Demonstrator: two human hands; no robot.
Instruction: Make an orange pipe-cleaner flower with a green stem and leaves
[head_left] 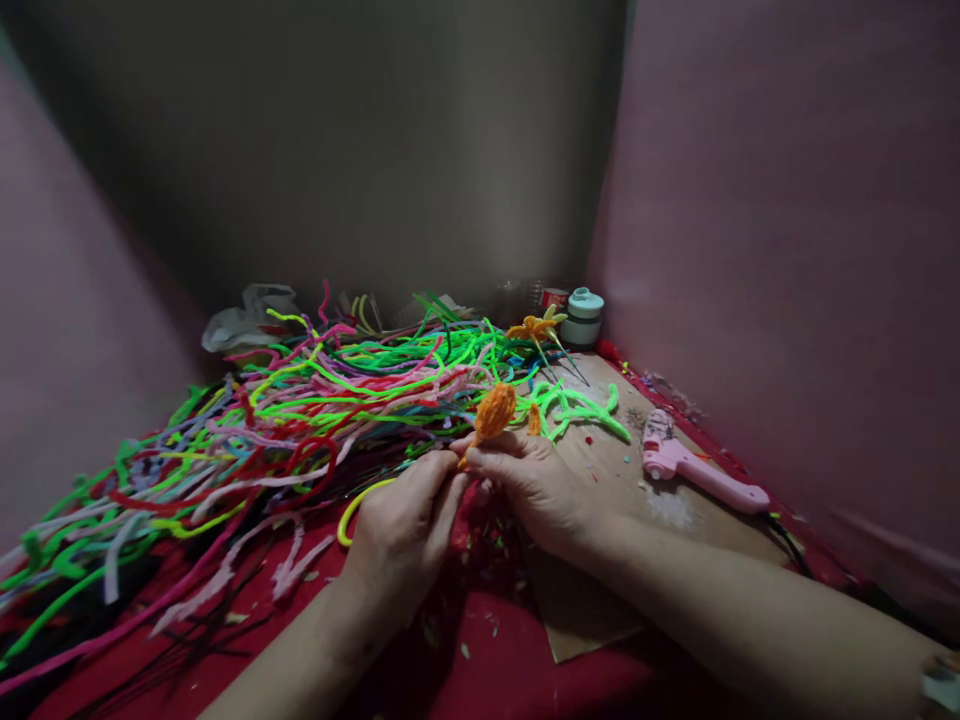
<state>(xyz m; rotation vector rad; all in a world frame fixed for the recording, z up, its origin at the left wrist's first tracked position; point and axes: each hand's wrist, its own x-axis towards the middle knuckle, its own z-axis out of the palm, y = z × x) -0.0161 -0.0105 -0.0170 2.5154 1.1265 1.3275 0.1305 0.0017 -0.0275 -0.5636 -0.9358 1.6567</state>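
An orange pipe-cleaner petal (pixel 495 410), a coiled oval, rises from between my two hands. My left hand (pixel 405 515) is closed, its thumb and fingers pinched at the petal's lower end. From the other side my right hand (pixel 544 490) pinches the same narrow base, thumb along the top. The exact grip of the fingertips is partly hidden. Just behind my right hand a second, smaller orange piece (pixel 534 420) stands up. A yellow pipe cleaner (pixel 346 520) curves out beside my left hand.
A large heap of coloured pipe cleaners (pixel 360 385) spreads over the left and back of the red cloth (pixel 480 660). To the right, a pink glue gun (pixel 701 470) lies on a cardboard sheet (pixel 600 480). Orange and yellow flowers (pixel 536 328) and a mint-lidded jar (pixel 583 315) sit behind.
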